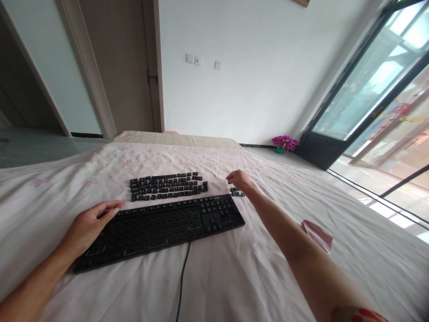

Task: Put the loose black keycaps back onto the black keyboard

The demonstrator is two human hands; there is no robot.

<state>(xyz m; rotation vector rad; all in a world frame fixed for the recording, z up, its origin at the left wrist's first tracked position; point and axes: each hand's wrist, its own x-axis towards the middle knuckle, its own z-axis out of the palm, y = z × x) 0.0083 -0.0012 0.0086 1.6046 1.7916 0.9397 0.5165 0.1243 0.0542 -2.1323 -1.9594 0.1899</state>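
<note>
Long black plastic keyboard is laid on pale pink floral fabric, loose black keycaps rowed just beyond it. Left hand is held at its left end, right hand by the smaller black keycap cluster off its far right corner; fingertips are bunched on both (anything gripped: can't tell).

Home interior, pale floral sheet, brown door, potted magenta flowers, dark-framed glass door

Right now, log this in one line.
left hand: at keyboard, left end | right hand: by small keycap cluster | large keycap cluster: beyond keyboard
</note>
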